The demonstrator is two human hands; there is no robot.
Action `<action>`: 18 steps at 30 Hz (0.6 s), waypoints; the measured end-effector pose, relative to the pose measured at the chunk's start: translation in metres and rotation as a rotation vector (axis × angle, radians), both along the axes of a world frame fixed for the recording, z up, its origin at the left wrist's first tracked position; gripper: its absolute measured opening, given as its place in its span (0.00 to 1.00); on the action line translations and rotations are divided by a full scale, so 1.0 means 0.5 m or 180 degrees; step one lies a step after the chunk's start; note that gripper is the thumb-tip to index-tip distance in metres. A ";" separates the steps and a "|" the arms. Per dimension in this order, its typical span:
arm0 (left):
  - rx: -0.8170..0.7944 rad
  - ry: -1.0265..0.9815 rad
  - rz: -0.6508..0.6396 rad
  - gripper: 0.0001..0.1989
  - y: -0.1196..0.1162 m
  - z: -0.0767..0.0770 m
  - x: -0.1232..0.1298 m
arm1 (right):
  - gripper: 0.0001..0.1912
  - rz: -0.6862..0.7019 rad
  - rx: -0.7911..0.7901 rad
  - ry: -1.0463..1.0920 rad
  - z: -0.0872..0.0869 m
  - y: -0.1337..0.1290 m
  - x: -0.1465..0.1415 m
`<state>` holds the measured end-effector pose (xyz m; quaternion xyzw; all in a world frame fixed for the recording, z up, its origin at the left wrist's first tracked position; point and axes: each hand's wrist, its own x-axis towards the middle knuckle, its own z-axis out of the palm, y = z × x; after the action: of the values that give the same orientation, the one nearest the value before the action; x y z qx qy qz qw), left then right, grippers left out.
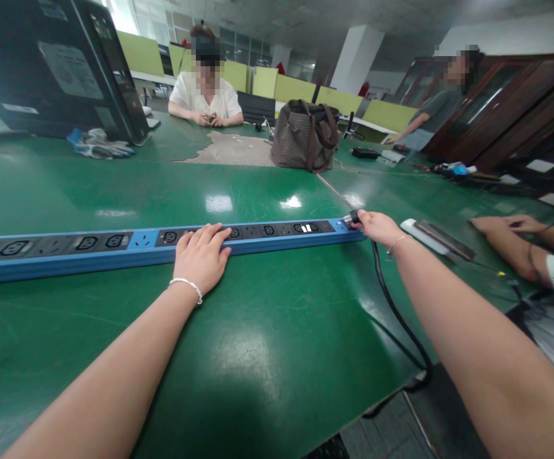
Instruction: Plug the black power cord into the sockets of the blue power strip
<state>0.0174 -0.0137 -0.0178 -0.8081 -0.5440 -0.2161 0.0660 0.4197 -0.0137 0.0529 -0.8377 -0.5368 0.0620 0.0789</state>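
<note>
A long blue power strip with a row of black sockets lies across the green table. My left hand rests flat on top of it, fingers spread over the sockets, a bracelet at the wrist. At the strip's right end, my right hand grips a black power plug, its metal prongs pointing left over the end of the strip. Whether the prongs touch the strip I cannot tell. From that hand a black cable hangs in a loop past the table edge.
A black computer case and work gloves are at the back left. A brown bag stands behind the strip. One person sits opposite, another stands back right. A co-worker's hands are near a white strip at right.
</note>
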 end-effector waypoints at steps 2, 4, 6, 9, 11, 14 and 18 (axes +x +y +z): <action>-0.0010 0.0005 0.0007 0.20 0.000 0.000 0.000 | 0.25 -0.0133 0.0204 0.0640 -0.003 -0.003 0.013; -0.0015 0.0010 0.0006 0.21 0.000 0.000 0.000 | 0.23 -0.0192 0.0389 0.1078 -0.002 -0.009 0.019; -0.0015 0.0011 0.0004 0.21 0.000 0.001 0.001 | 0.21 -0.0238 0.0501 0.1412 0.003 -0.015 0.017; 0.0002 0.0007 -0.0016 0.21 0.000 0.001 0.000 | 0.20 -0.0331 0.0557 0.1810 0.016 -0.024 0.003; 0.0011 0.0004 -0.0025 0.21 0.000 0.000 0.000 | 0.18 -0.0386 0.0547 0.1957 0.026 -0.028 -0.009; 0.0010 0.0001 -0.0015 0.20 0.001 -0.001 0.000 | 0.17 -0.0374 0.0483 0.1981 0.036 -0.032 -0.025; 0.0010 -0.0004 -0.0025 0.20 0.001 0.000 -0.001 | 0.17 -0.0234 0.0383 0.1301 0.039 -0.034 -0.037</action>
<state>0.0171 -0.0132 -0.0180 -0.8100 -0.5405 -0.2178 0.0661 0.4010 -0.0305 0.0727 -0.8205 -0.4815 0.1955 0.2382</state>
